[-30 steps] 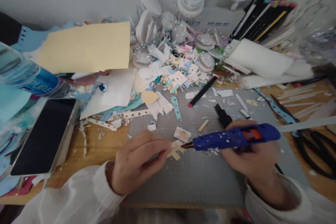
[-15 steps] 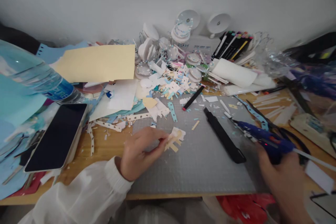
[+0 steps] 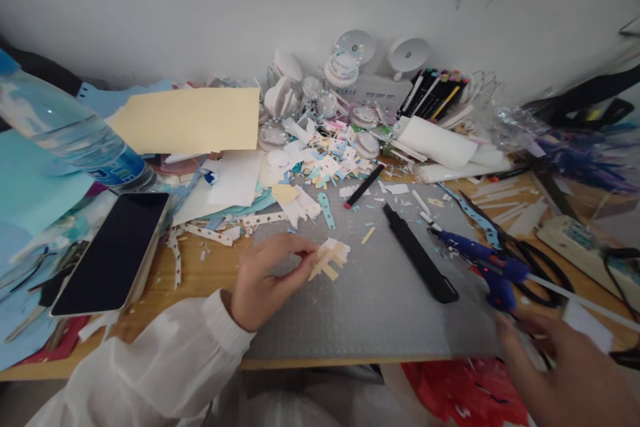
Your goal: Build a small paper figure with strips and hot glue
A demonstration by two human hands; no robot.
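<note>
Cream cutout point(image 3: 327, 257), pinched in the left grip point(image 3: 269, 280), sat near the front edge of the bench point(image 3: 207, 270), a black tool point(image 3: 421, 255) between it and the glue gun point(image 3: 483, 257), right grip point(image 3: 555, 353) spread. Its tabs point(image 3: 331, 272) aimed front-right; the long axis slanted back-right.

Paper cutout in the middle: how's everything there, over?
Left hand pinching cream paper cutout. Right hand beside blue glue gun. Long black tool lying between hands.

Wooden table point(image 3: 213, 280): grey mat point(image 3: 380, 320) (faintly gridded), scissors point(image 3: 511, 240) and pale strips point(image 3: 506, 204) right, paper scraps point(image 3: 215, 234) left.
</note>
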